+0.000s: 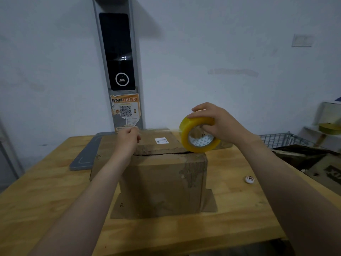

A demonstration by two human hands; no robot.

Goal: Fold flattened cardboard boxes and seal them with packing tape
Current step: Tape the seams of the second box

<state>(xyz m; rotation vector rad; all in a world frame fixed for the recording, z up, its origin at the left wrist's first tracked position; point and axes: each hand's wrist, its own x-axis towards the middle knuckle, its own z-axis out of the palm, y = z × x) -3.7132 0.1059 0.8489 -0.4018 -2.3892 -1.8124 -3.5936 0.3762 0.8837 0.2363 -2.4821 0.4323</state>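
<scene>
1. Box [162,180]: stands upright in the middle of the table [239,209], top flaps folded down. A dark gap [160,154] runs left to right across the top, close to the near face. The lower flaps [209,200] lie splayed flat on the wood.
2. Right hand [217,122]: grasps the roll [198,134], fingers curled over its rim and into its core. The roll rests at the box's top right corner.
3. Left hand [128,139]: fingers curled, apparently pinching the tape's free end above the top's left side.
4. Strip [156,129]: a faint glossy band between the two hands, seemingly held above the top and behind the gap. It is too transparent to tell whether it touches the cardboard.
5. Step in hand, as judged: laying the first strip over the gap.
6. To do it well:
   - keep the strip taut so it cannot fold on itself;
   - bring it toward the near face until it is centred on the gap and parallel to it;
   - stick the left end first, letting it overhang the side wall;
   - then lower the roll and rub the strip flat from left to right.
7. Caution: the cardboard's facing is torn near the right corner [195,169], so the tape may hold poorly there.
</scene>
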